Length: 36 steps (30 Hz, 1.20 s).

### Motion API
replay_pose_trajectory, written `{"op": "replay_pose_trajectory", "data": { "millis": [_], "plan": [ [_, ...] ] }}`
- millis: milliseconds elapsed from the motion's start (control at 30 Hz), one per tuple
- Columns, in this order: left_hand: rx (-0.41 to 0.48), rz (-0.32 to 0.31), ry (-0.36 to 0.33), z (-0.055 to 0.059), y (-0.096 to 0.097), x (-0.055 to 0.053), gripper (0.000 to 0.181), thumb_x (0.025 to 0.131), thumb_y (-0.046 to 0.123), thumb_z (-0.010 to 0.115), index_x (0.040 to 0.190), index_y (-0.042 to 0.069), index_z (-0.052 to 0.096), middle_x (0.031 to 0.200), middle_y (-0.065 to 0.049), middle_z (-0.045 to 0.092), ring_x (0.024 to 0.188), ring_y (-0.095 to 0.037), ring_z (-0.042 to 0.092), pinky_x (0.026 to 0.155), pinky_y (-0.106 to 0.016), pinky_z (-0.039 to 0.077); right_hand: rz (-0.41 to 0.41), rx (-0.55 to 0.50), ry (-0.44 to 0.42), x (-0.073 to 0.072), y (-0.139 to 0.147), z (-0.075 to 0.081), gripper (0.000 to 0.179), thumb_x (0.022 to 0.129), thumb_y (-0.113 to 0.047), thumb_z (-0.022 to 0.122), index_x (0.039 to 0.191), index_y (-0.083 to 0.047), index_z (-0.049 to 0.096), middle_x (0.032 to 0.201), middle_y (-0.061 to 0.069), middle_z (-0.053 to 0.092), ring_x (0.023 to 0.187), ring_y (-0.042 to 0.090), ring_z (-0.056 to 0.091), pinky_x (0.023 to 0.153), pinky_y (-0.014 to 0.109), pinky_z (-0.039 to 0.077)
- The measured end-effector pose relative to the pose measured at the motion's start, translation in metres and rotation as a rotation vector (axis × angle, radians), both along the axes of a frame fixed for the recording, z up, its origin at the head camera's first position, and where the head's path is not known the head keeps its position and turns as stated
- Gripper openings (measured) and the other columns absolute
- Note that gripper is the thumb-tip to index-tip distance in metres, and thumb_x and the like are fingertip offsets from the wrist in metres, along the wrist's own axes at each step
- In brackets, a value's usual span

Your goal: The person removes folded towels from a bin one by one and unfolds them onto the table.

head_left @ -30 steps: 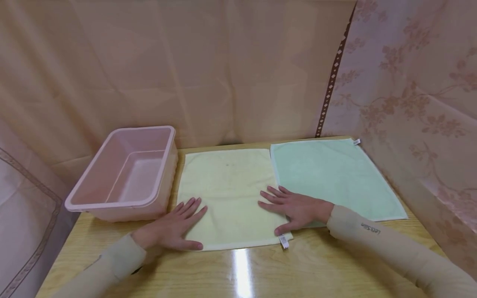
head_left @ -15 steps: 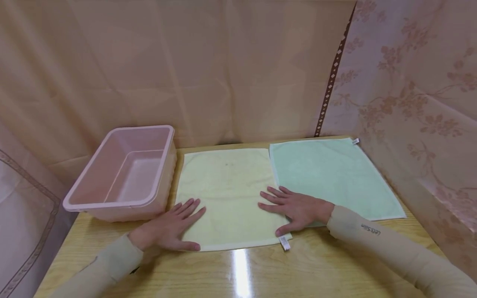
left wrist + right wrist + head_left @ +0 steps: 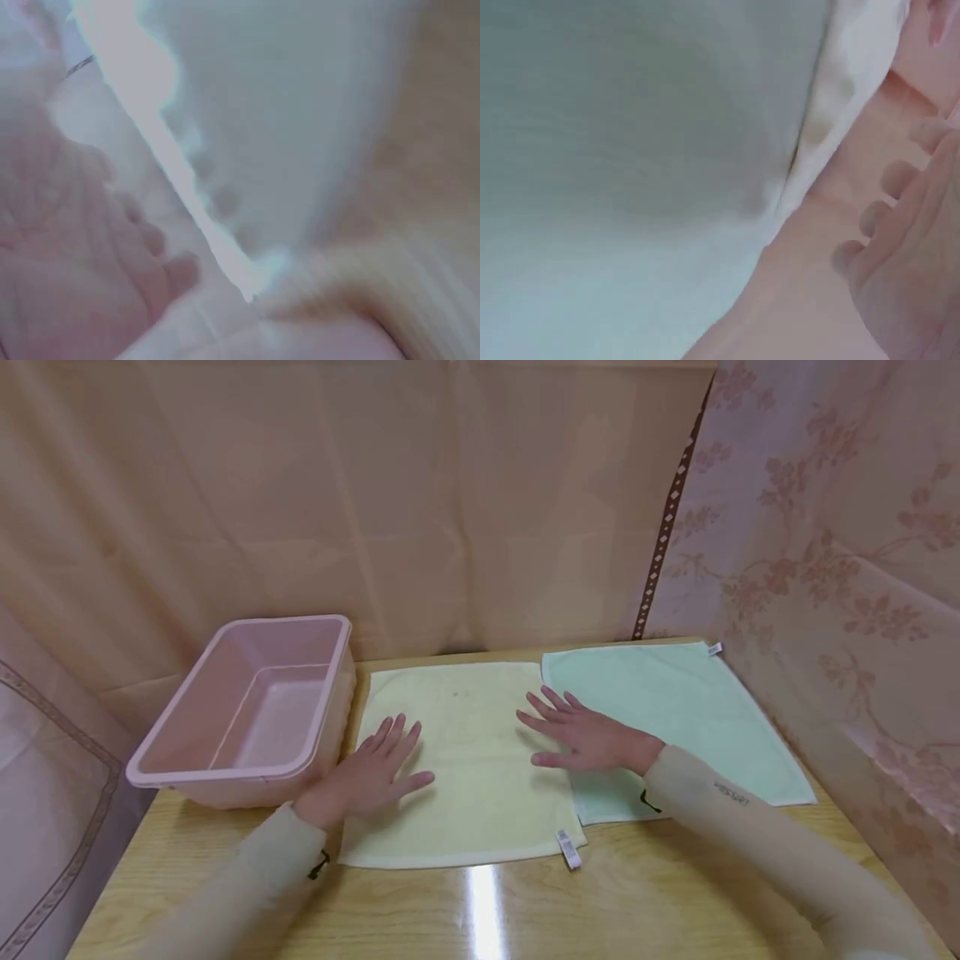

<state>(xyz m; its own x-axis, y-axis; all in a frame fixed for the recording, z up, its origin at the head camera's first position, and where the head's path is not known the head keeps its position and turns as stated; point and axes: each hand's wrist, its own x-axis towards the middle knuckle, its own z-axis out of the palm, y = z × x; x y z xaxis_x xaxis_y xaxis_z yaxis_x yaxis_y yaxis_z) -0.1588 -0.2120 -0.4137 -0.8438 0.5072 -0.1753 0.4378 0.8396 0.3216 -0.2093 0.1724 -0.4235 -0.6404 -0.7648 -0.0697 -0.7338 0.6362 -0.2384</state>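
Note:
A pale yellow towel (image 3: 465, 810) lies spread flat on the wooden table, with a white tag (image 3: 568, 850) at its front right corner. Over its left part hovers my left hand (image 3: 367, 777), fingers spread and palm down. My right hand (image 3: 588, 735) is likewise spread above the towel's right edge, its shadow falling on the cloth below. A mint green towel (image 3: 675, 693) lies flat to the right, side by side with the yellow one and partly behind my right wrist. Both hands hold nothing. The wrist views show each palm over blurred cloth.
A pink plastic basin (image 3: 322, 752) stands at the left, right beside my left hand and forearm. Curtains (image 3: 405, 510) hang behind the wooden table (image 3: 405, 910), and a flowered cloth wall (image 3: 862, 610) borders its right side.
Both hands have lifted from the yellow towel, where they rested near its front corners, and moved away from me over it. The towels and basin stay in place.

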Motion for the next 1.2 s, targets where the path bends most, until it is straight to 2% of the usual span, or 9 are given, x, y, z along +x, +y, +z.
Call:
{"op": "replay_pose_trajectory", "data": {
  "millis": [233,333,433,533,667,800,833,1000,1200],
  "plan": [
    [-0.022,0.176,-0.135,-0.004,0.034,-0.048,0.093,0.1,0.071,0.035,0.164,0.009,0.007,0.164,-0.031,-0.005,0.151,-0.045,-0.008,0.117,-0.067,0.006,-0.185,0.054,-0.09,-0.042,-0.026,-0.007,0.081,0.101,-0.07,0.033,0.162,-0.017,0.026,0.167,0.017,0.012,0.154,0.035,0.001,0.12,0.059,0.002],
    [-0.051,0.226,-0.177,-0.007,0.038,-0.066,0.092,0.1,0.071,0.034,0.164,0.011,0.007,0.164,-0.03,-0.007,0.151,-0.045,-0.01,0.117,-0.067,0.002,-0.239,0.083,-0.139,-0.057,-0.032,-0.012,0.082,0.101,-0.07,0.032,0.162,-0.015,0.026,0.166,0.02,0.013,0.154,0.037,0.002,0.12,0.061,0.001],
    [-0.068,0.261,-0.194,-0.01,0.038,-0.076,0.092,0.098,0.073,0.034,0.164,0.015,0.007,0.164,-0.029,-0.009,0.151,-0.044,-0.012,0.117,-0.066,-0.002,-0.278,0.107,-0.185,-0.069,-0.034,-0.017,0.084,0.101,-0.071,0.031,0.163,-0.015,0.022,0.167,0.021,0.011,0.154,0.039,0.002,0.118,0.065,0.0],
    [-0.064,0.275,-0.187,-0.012,0.036,-0.084,0.093,0.097,0.074,0.035,0.164,0.015,0.008,0.164,-0.029,-0.009,0.151,-0.045,-0.011,0.117,-0.066,-0.004,-0.296,0.126,-0.192,-0.078,-0.035,-0.02,0.084,0.101,-0.07,0.031,0.163,-0.015,0.019,0.167,0.02,0.007,0.153,0.041,-0.001,0.116,0.069,-0.001],
    [-0.065,0.279,-0.176,-0.013,0.035,-0.094,0.093,0.097,0.074,0.035,0.164,0.016,0.007,0.164,-0.029,-0.01,0.151,-0.045,-0.012,0.116,-0.066,-0.006,-0.321,0.139,-0.202,-0.087,-0.036,-0.017,0.083,0.101,-0.069,0.033,0.164,-0.017,0.017,0.168,0.018,0.006,0.153,0.042,-0.004,0.112,0.075,-0.003],
    [-0.059,0.284,-0.177,-0.009,0.035,-0.1,0.092,0.097,0.073,0.036,0.165,0.017,0.008,0.165,-0.027,-0.009,0.151,-0.044,-0.011,0.118,-0.064,-0.005,-0.351,0.146,-0.238,-0.094,-0.035,-0.015,0.084,0.1,-0.071,0.033,0.164,-0.021,0.012,0.169,0.013,0.002,0.153,0.039,-0.009,0.11,0.076,-0.004],
    [-0.05,0.28,-0.175,-0.012,0.034,-0.103,0.094,0.096,0.076,0.035,0.165,0.018,0.008,0.165,-0.028,-0.009,0.151,-0.044,-0.012,0.117,-0.064,-0.004,-0.353,0.143,-0.25,-0.095,-0.034,-0.015,0.084,0.1,-0.071,0.033,0.164,-0.021,0.011,0.169,0.012,0.0,0.153,0.038,-0.01,0.11,0.076,-0.004],
    [-0.079,0.278,-0.172,-0.012,0.033,-0.105,0.094,0.095,0.077,0.034,0.165,0.019,0.007,0.166,-0.026,-0.009,0.152,-0.043,-0.011,0.118,-0.064,-0.004,-0.353,0.116,-0.281,-0.097,-0.034,-0.019,0.085,0.1,-0.071,0.033,0.164,-0.022,0.007,0.169,0.011,-0.007,0.153,0.036,-0.015,0.11,0.075,-0.008],
    [-0.113,0.281,-0.183,-0.011,0.034,-0.103,0.091,0.097,0.074,0.033,0.165,0.019,0.007,0.166,-0.024,-0.01,0.152,-0.042,-0.011,0.117,-0.064,-0.005,-0.36,0.112,-0.259,-0.094,-0.036,-0.023,0.082,0.102,-0.069,0.03,0.164,-0.021,0.008,0.169,0.011,-0.006,0.153,0.036,-0.014,0.111,0.074,-0.007]
  ]
}}
